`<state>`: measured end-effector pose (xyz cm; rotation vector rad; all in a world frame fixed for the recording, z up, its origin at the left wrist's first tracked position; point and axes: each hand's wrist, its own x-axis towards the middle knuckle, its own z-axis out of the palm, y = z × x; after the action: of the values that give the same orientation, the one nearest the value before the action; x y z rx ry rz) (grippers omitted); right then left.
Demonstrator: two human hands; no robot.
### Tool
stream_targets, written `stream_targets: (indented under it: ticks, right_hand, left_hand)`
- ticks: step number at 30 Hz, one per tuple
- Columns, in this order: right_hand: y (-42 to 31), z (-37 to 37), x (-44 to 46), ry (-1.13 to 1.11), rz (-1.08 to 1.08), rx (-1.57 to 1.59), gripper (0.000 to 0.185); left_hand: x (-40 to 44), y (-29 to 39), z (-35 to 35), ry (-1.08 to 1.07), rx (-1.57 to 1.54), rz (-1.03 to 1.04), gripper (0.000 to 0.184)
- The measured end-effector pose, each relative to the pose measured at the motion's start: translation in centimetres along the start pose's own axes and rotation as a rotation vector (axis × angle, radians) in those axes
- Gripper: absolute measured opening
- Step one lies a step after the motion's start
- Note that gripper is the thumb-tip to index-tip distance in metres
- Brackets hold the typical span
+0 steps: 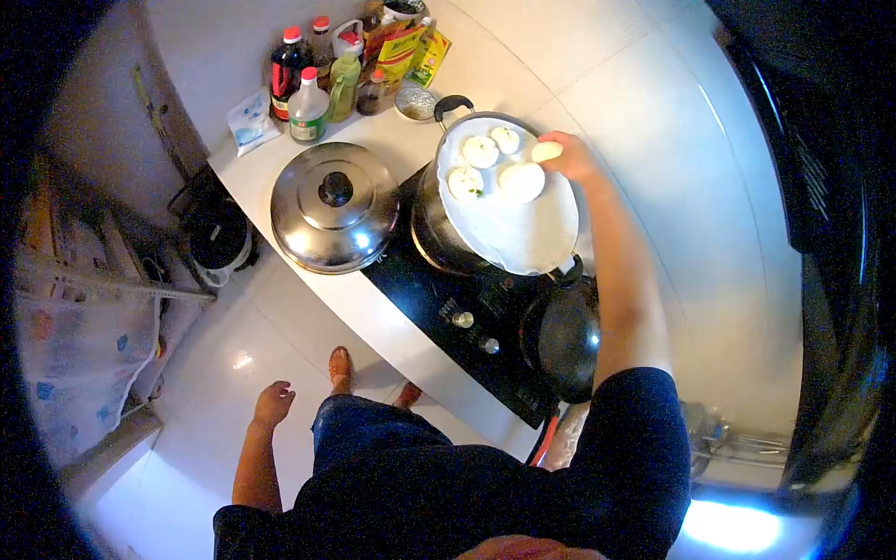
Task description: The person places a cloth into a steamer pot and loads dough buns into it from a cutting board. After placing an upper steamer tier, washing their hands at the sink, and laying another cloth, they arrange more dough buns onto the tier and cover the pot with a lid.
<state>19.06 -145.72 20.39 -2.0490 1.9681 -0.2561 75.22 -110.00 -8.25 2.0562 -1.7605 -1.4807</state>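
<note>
A large steel steamer pot (434, 219) stands on the black stove, its top lined with a white cloth (509, 229). Several round white buns lie on the cloth, among them a larger one (522, 182) near the middle and one with a green spot (465, 183) at the left. Over the far right part of the pot, my right hand (571, 157) pinches a small pale piece of dough (547, 151) between its fingers. My left hand (274, 402) hangs low over the floor, away from the counter, fingers loosely apart and holding nothing.
A steel lid (335, 207) with a black knob lies on the counter left of the pot. Behind it stand several bottles (309, 107), packets and a small metal bowl (415, 103). A dark pan (565, 341) sits on the stove's right side, below my right forearm.
</note>
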Motion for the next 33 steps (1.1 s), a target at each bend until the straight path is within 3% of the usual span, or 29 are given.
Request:
stream_targets:
  ticks: [6, 12, 15, 18, 21, 25, 29, 33]
  right_hand:
    - [1.4, 1.2, 1.6, -0.066, 0.047, 0.031, 0.048]
    - [1.7, 0.1, -0.1, 0.040, -0.081, 0.125, 0.054]
    - [0.7, -2.7, -5.2, 0.186, 0.038, 0.196, 0.058]
    - [1.5, -5.0, -14.6, 0.251, 0.134, 0.274, 0.052]
    - [4.4, -5.9, -26.4, 0.382, 0.249, 0.380, 0.048]
    - [8.0, -5.1, -44.5, 0.575, 0.534, 0.405, 0.044]
    - [14.9, 0.2, -62.6, 0.758, 0.861, 0.292, 0.042]
    - [23.8, 7.9, -76.7, 0.833, 0.820, 0.721, 0.040]
  left_hand:
    - [0.1, -1.2, 3.0, -0.027, -0.170, -0.030, 0.032]
    - [0.9, 1.3, 2.5, -0.036, -0.114, 0.105, 0.031]
    - [2.4, 1.2, 2.7, -0.084, -0.004, 0.129, 0.033]
    - [5.5, -0.9, 4.1, -0.182, 0.166, 0.374, 0.036]
    - [6.1, 3.8, 3.0, -0.300, 0.268, 0.292, 0.037]
    - [8.0, 6.6, 4.5, -0.351, 0.370, 0.444, 0.036]
    - [8.4, 9.4, 7.5, -0.414, 0.428, 0.628, 0.036]
    - [2.4, 14.5, 11.9, -0.379, 0.583, 0.521, 0.037]
